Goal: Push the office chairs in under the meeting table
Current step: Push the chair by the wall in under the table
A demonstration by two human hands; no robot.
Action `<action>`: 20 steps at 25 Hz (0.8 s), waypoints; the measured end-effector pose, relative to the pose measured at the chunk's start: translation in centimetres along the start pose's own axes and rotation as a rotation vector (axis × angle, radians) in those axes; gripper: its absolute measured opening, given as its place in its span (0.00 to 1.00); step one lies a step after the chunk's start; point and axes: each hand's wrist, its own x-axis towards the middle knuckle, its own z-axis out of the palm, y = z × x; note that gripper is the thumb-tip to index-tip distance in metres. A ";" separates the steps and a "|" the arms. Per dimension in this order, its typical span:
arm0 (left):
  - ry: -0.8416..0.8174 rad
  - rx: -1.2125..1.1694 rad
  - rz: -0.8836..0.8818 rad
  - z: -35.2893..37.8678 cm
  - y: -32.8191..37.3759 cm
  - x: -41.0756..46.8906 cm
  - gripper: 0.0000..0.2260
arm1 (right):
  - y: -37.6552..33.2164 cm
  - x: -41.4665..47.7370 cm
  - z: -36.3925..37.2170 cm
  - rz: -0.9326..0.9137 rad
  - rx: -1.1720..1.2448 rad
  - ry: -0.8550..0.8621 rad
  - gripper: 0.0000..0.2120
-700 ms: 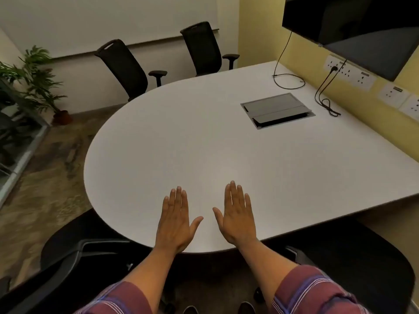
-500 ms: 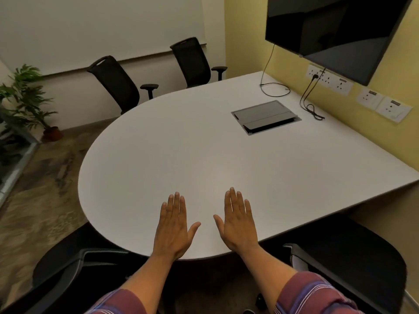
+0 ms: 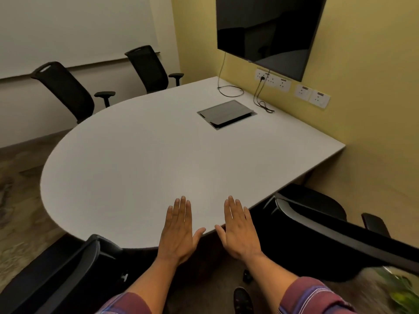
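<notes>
The white meeting table [image 3: 147, 159] has a rounded left end and its right side runs along the yellow wall. My left hand [image 3: 180, 232] and my right hand [image 3: 239, 230] are held flat, palms down and fingers apart, over the table's near edge, holding nothing. One black office chair [image 3: 56, 277] stands at my lower left, its back near the table's edge. Another black chair [image 3: 317, 230] is at my right, its seat partly under the table. Two more black chairs [image 3: 68, 91] [image 3: 149, 69] stand at the far side, backs toward the white wall.
A closed cable box [image 3: 226, 114] is set into the tabletop. Black cables [image 3: 260, 98] run down to it from wall sockets [image 3: 273, 81] below a dark screen [image 3: 267, 30]. A green plant [image 3: 399, 288] shows at lower right. My shoe [image 3: 242, 298] is on the floor.
My view has swung to the right and pulled back, so my hands now lie over the table's edge instead of on the top. The right chair shows more fully.
</notes>
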 end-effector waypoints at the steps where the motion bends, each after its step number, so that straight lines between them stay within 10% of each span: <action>1: 0.003 -0.004 0.032 0.3 0.3 -1.0 0.43 | -0.3 -1.5 0.1 0.013 -0.001 0.012 0.41; 20: 0.046 0.040 0.452 1.2 16.9 -11.3 0.42 | 8.0 -28.3 1.4 0.472 0.046 0.088 0.40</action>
